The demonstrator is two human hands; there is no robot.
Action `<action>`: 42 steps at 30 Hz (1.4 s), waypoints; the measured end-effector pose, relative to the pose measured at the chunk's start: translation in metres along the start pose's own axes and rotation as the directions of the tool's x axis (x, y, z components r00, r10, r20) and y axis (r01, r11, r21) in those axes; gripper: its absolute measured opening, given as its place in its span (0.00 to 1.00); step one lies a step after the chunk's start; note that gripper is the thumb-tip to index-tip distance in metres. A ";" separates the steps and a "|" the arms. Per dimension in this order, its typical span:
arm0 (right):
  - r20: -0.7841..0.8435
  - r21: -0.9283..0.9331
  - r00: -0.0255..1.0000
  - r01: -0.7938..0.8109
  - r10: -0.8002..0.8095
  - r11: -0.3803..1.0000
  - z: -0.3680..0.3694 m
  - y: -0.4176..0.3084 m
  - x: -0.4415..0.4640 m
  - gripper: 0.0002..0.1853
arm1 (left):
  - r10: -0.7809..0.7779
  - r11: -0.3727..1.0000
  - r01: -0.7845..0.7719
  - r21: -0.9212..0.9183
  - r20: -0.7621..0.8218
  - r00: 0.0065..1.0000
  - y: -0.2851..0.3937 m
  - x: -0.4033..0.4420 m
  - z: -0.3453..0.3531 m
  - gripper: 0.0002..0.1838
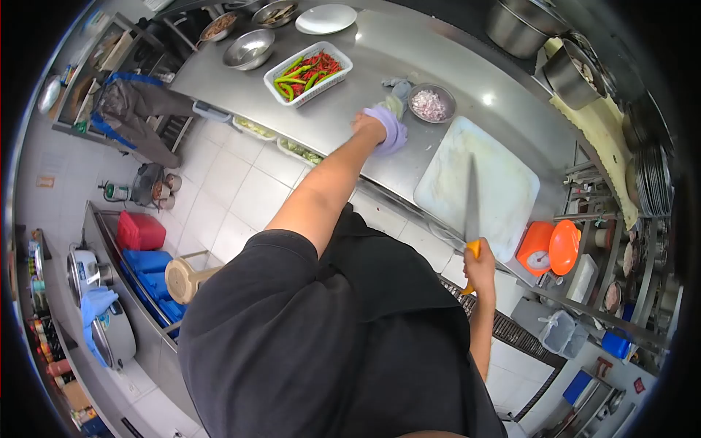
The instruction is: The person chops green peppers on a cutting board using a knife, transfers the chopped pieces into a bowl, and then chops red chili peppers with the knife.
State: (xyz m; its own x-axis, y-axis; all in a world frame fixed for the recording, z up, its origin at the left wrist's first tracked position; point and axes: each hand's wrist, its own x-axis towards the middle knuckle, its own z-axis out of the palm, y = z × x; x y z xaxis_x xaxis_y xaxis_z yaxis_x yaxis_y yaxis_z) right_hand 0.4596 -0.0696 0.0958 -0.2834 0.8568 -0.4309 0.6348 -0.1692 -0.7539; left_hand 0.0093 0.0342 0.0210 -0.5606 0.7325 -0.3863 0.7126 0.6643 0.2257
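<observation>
My right hand (480,271) is wrapped round the yellow handle of a long kitchen knife (472,197). Its blade points away from me over the white cutting board (447,171), which looks wet and slightly stained. My left hand (367,125) is stretched out over the steel counter, closed on a purple cloth (389,131); its fingers are partly hidden. Just beyond the cloth lies a crumpled clear plastic bag (398,95). Beside the bag stands a metal bowl (451,102) with chopped, pinkish-white onion (429,106) in it.
A white basket (321,88) of red and green chillies stands left on the counter (343,157), near a steel bowl (248,51) and a white plate (326,20). An orange scale (535,248) sits right of the board. Steel pots (522,29) stand at the back right.
</observation>
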 end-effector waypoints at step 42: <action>0.068 0.402 0.951 0.251 -0.302 0.881 0.323 -0.386 0.378 0.09 | -0.314 0.644 0.072 -0.762 -0.177 0.933 -0.318 0.029 -0.105 0.31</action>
State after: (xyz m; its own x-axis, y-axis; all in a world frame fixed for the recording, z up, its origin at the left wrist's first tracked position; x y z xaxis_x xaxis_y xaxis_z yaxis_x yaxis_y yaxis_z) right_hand -0.1248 0.1623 0.0643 -0.5100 0.8327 -0.2156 0.1988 -0.1297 -0.9714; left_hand -0.2777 -0.1400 0.0317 -0.8210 0.5014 -0.2730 0.0968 0.5935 0.7990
